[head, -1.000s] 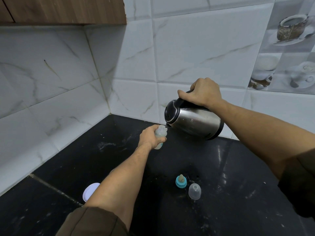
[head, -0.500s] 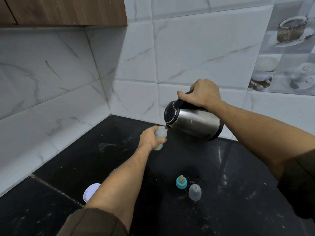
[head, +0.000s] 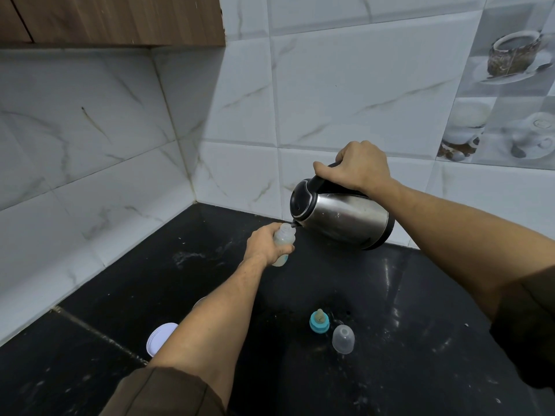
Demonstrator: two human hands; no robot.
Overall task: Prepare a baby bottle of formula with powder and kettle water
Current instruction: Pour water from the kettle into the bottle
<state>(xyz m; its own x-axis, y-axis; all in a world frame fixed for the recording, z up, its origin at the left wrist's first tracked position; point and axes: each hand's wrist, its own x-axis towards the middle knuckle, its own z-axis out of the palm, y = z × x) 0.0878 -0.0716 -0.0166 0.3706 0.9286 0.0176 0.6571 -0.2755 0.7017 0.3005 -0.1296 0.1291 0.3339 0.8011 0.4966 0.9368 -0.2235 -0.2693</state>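
My left hand (head: 264,244) grips a small clear baby bottle (head: 284,237) that stands open on the black counter (head: 405,310). My right hand (head: 356,169) holds the black handle of a steel kettle (head: 342,217), tipped to the left with its spout at the bottle's mouth. The bottle holds pale liquid. Nearer to me on the counter stand the teal collar with its nipple (head: 319,321) and, beside it on the right, a clear domed cap (head: 343,338).
A white round lid (head: 160,337) lies on the counter, partly hidden behind my left forearm. White marble tiles form a corner at the back left, under a wooden cabinet (head: 114,19). Tiles with cup pictures are at the upper right.
Almost nothing differs. The kettle stays tipped at the bottle's mouth, and both hands hold their places; only the view has shifted slightly.
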